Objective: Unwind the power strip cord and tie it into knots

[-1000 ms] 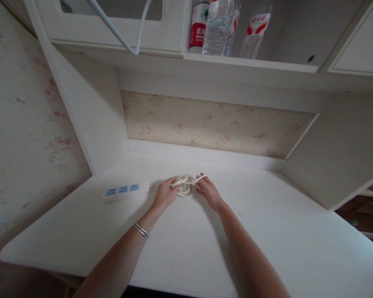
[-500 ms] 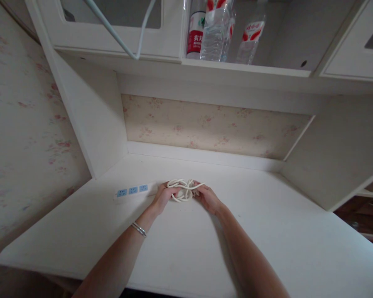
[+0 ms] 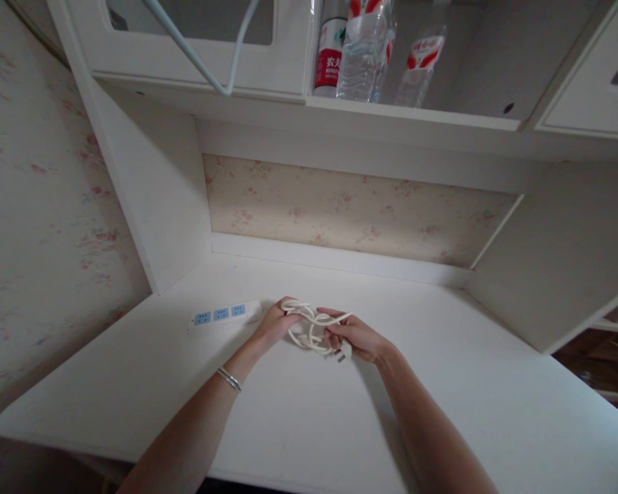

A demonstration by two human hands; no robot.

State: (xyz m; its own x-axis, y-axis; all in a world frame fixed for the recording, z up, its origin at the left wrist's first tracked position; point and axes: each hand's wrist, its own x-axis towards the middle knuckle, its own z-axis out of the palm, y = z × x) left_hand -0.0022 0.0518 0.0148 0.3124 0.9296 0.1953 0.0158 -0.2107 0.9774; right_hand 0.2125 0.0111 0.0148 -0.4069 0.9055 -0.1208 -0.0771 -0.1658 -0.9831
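Observation:
A white power cord is looped between my two hands over the desk. My left hand is closed around the coil's left side. On the other side my right hand pinches the cord, and the plug dangles beneath its fingers with its metal prongs pointing down and left. A white power strip with blue socket faces lies on the desk just left of my left hand. Where the cord joins the strip is hidden behind that hand.
The white desk has a side panel at left and another at right. Overhead, a shelf holds several plastic bottles. A pale blue bent rod or tube hangs before the cabinet door.
My right hand has shifted right and slightly toward me, drawing the coil wider. The plug now shows below its fingers. The left hand has barely moved, and the strip lies where it was.

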